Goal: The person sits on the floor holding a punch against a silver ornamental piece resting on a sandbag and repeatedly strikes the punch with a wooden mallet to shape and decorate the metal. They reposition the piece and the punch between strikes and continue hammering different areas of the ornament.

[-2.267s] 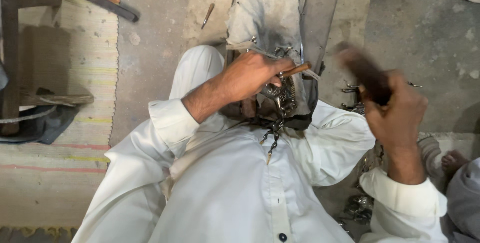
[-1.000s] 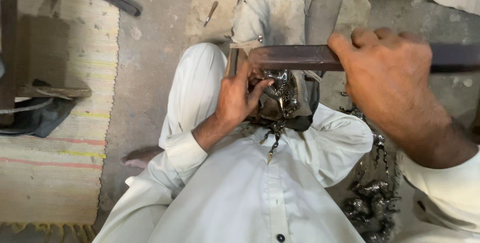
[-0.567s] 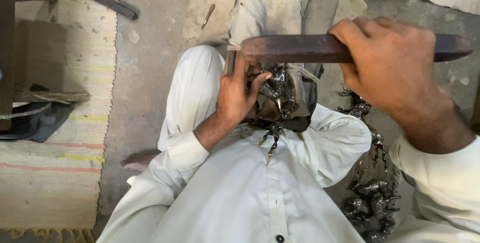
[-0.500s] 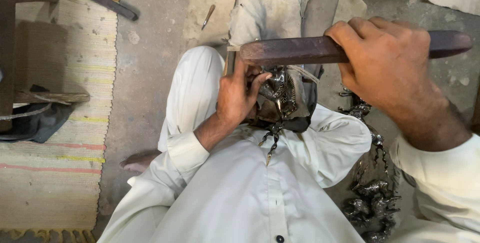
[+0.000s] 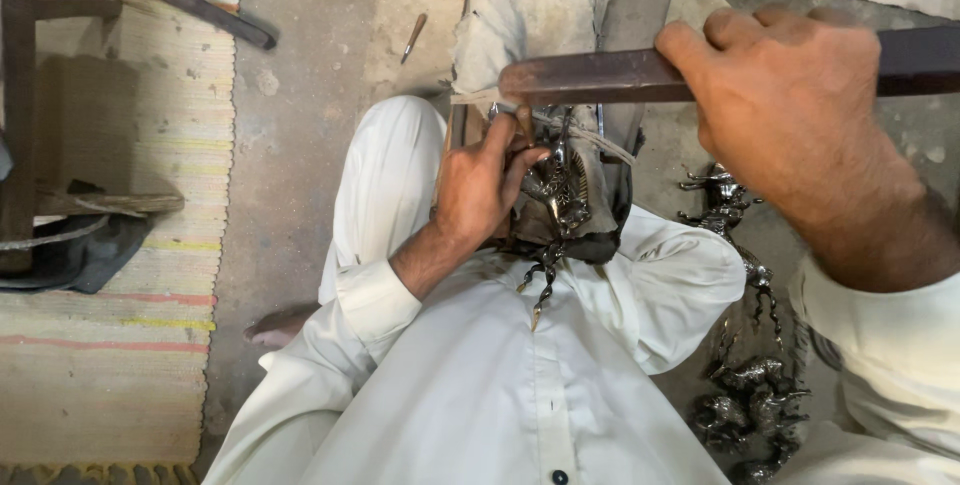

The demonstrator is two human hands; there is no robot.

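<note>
We see our right hand (image 5: 800,115) closed around a long dark wooden bar (image 5: 600,75), whose long axis lies almost level, left to right, just above the work. Directly below its free end, our left hand (image 5: 480,195) grips a small dark metal figurine (image 5: 560,190) against the grey cloth-wrapped block (image 5: 530,5). The left hand is nearer to the figurine.

A floor-level metalworking workshop shows in the bare concrete floor (image 5: 300,145), a worn striped mat (image 5: 110,345), hand tools (image 5: 208,10) lying loose, and dark cast-metal figurines (image 5: 745,395) (animal-shaped, it seems) heaped beside the seated worker.
</note>
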